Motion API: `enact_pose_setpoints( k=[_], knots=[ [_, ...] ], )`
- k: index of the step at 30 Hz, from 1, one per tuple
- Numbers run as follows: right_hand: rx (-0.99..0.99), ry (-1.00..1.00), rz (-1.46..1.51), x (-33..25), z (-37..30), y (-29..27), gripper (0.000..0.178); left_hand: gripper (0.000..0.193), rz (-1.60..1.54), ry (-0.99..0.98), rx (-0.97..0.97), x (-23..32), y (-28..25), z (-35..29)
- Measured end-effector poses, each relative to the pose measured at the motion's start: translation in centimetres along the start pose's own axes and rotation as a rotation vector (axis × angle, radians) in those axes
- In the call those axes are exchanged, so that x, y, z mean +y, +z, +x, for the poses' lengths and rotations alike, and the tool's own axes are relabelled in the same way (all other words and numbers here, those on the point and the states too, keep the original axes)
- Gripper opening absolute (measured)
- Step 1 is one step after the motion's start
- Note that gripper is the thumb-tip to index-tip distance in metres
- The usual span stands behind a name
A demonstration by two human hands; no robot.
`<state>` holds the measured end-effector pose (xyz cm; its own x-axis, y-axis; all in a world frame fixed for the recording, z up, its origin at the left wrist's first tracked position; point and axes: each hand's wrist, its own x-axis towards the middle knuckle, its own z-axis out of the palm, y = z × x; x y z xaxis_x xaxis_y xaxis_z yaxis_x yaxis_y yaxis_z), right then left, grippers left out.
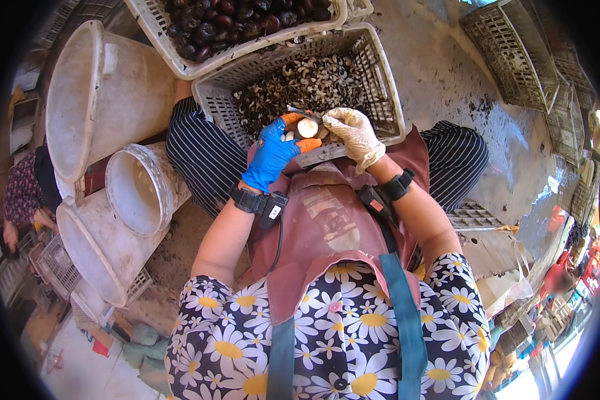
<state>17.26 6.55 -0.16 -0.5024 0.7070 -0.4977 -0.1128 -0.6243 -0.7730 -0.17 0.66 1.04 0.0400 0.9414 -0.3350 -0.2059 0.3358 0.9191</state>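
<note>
Round white ball [307, 128], pinched in blue-gloved left hand [273, 150], thin dark tool [303, 111] likewise in white-gloved right hand [357, 137], over grey plastic basket [381, 107], maybe for scraps [300, 81].

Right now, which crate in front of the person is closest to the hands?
The pale crate beneath the left hand and right hand, strewn with dark-and-white scraps; the crate beyond is heaped with dark round pieces.

Left of the left grip [271, 155] are buckets [140, 90] and a person [24, 180], right of the right grip [355, 135] crates [510, 57].
</note>
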Motion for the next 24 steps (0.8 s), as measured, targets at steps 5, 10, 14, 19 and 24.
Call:
enact_pose_setpoints(
  k=[5, 10, 14, 19, 24],
  knots=[
    [0.206, -0.272, -0.356, -0.8, -1.0, -1.4, 0.012, 0.048, -0.042, 0.023, 0.027, 1.1, -0.5, 0.0],
    [0.301, -0.580, -0.756, -0.9, -1.1, -2.5, 0.014, 0.046, 0.046, -0.043, -0.043, 1.4, -0.9, -0.1],
    [0.150, -0.737, -1.015, -3.5, -1.4, -2.6, 0.015, 0.044, -0.061, -0.177, -0.176, 1.3, -1.6, -0.7],
    [0.039, -0.596, -0.798, -2.2, -1.5, -2.5, 0.011, 0.046, -0.132, -0.265, -0.273, 1.9, -1.6, -0.8],
    [-0.052, -0.040, -0.018, -0.2, -0.1, -1.2, 0.014, 0.044, -0.088, -0.140, -0.213, 1.8, -0.2, -0.1]
  ],
)
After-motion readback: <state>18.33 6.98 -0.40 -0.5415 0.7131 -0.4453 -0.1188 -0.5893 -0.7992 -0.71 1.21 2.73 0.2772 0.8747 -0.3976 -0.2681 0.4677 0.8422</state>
